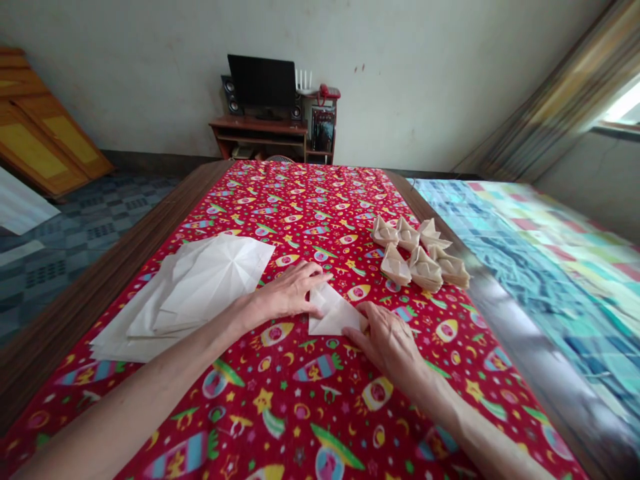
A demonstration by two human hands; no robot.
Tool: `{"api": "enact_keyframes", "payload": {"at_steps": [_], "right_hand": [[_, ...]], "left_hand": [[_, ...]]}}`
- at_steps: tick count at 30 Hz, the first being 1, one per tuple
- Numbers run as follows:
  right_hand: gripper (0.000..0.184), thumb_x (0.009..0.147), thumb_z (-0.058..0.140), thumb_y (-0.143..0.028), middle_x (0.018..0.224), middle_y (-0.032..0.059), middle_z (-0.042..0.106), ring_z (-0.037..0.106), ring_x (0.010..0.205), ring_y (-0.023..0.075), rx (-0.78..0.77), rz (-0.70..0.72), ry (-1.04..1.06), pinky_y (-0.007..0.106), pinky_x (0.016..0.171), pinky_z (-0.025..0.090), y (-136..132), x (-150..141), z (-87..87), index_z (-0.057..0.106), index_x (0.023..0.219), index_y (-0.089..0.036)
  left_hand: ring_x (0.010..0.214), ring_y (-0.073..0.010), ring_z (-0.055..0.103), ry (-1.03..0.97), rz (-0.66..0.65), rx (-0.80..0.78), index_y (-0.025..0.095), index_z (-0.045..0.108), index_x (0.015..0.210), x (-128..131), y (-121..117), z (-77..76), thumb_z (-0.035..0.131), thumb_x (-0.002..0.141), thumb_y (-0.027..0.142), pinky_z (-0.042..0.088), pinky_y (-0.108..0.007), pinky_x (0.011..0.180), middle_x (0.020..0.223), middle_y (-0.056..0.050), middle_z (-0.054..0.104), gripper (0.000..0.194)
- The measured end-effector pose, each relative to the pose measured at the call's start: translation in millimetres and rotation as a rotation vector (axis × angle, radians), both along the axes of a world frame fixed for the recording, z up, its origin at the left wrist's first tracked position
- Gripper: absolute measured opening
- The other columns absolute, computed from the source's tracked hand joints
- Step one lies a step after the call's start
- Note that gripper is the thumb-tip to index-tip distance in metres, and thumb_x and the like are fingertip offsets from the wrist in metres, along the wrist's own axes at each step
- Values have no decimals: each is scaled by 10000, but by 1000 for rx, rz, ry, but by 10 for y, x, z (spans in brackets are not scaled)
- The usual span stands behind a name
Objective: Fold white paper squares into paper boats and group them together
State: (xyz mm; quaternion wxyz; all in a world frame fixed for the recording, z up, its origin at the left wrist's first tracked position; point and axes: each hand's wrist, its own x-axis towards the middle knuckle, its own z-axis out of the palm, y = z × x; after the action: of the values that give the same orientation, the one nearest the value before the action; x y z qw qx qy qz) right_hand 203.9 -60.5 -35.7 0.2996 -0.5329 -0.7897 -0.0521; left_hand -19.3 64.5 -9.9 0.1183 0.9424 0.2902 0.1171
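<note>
A partly folded sheet of white paper (331,313) lies on the red patterned tablecloth between my hands. My left hand (295,290) grips its upper left edge, the thumb on the paper's near side and the fingers over its top. At the right corner, my right hand (385,333) pinches the paper between thumb and fingers. Left of my hands rests a loose stack of creased white sheets (220,273), some with folds radiating from the middle. To the right stand folded paper pieces (425,270) with pointed tips, nested in several small groups in two rows.
The red tablecloth (280,413) covers a dark wooden table with a bare right edge (505,333). Beyond that edge is a bed (525,247) with a blue checked cover. A desk (260,125) with a monitor (263,81) and speakers stands against the far wall.
</note>
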Motion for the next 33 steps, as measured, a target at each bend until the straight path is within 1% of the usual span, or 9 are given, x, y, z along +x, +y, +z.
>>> {"api": "enact_keyframes", "payload": {"at_steps": [5, 10, 13, 15, 18, 20, 23, 26, 33], "right_hand": [[40, 818, 577, -209, 735, -8, 621, 578, 674, 136, -353, 30, 70, 225, 605, 393, 266, 10, 115, 560, 853, -198], [22, 827, 574, -177, 733, 8, 590, 532, 680, 134, -303, 250, 38, 229, 603, 357, 736, 78, 190, 570, 806, -178], [35, 832, 590, -175, 734, 15, 581, 529, 679, 144, -285, 261, 31, 246, 612, 382, 894, 84, 155, 581, 799, -174], [42, 844, 594, -199, 786, 35, 596, 540, 716, 164, -249, 244, 20, 271, 642, 417, 904, 77, 127, 604, 873, -170], [214, 873, 577, -253, 1005, 95, 615, 552, 891, 217, -163, 230, -8, 341, 764, 460, 837, 81, 95, 606, 1070, -173], [246, 887, 563, -278, 1122, 119, 592, 535, 981, 246, -128, 202, -31, 386, 823, 464, 792, 91, 77, 609, 1107, -178], [240, 892, 556, -292, 1124, 118, 597, 530, 994, 259, -117, 166, -53, 418, 835, 471, 775, 102, 51, 624, 1092, -178], [316, 894, 552, -295, 1106, 119, 600, 529, 993, 257, -114, 177, -64, 426, 843, 473, 790, 101, 45, 582, 1180, -165], [328, 901, 530, -306, 1159, 126, 557, 519, 1008, 255, -162, 218, -126, 427, 850, 463, 787, 76, 134, 583, 1194, -167]], "left_hand": [[996, -193, 522, -18, 4, -21, 206, 588, 1176, 9, 40, 45, 748, 718, 351, 445, -307, 895, 1015, -26, 525, 506], [994, -182, 526, -101, 128, 31, 214, 597, 1091, -38, -119, -14, 736, 749, 279, 449, -314, 915, 1017, -22, 518, 375], [992, -185, 539, -143, 226, 50, 205, 586, 1110, -48, -214, -76, 735, 756, 274, 458, -319, 920, 1040, -35, 522, 390], [967, -185, 554, -144, 261, 39, 198, 595, 1104, -45, -242, -99, 734, 757, 279, 469, -318, 906, 1018, -37, 534, 383], [971, -199, 561, -119, 293, 23, 196, 600, 1118, -34, -241, -95, 744, 747, 287, 474, -327, 906, 1001, -39, 552, 408], [981, -205, 561, -112, 306, 18, 199, 610, 1109, -25, -230, -81, 752, 737, 291, 473, -330, 909, 998, -39, 560, 409], [970, -200, 566, -123, 318, 3, 201, 618, 1106, -12, -221, -65, 762, 725, 288, 478, -324, 903, 994, -39, 564, 416], [957, -195, 576, -137, 329, -5, 206, 620, 1123, 6, -225, -62, 778, 705, 275, 477, -318, 902, 1003, -38, 564, 452], [961, -206, 614, -108, 395, -107, 214, 571, 1223, 47, -220, -40, 758, 716, 248, 488, -310, 870, 1059, -50, 617, 542]]}}
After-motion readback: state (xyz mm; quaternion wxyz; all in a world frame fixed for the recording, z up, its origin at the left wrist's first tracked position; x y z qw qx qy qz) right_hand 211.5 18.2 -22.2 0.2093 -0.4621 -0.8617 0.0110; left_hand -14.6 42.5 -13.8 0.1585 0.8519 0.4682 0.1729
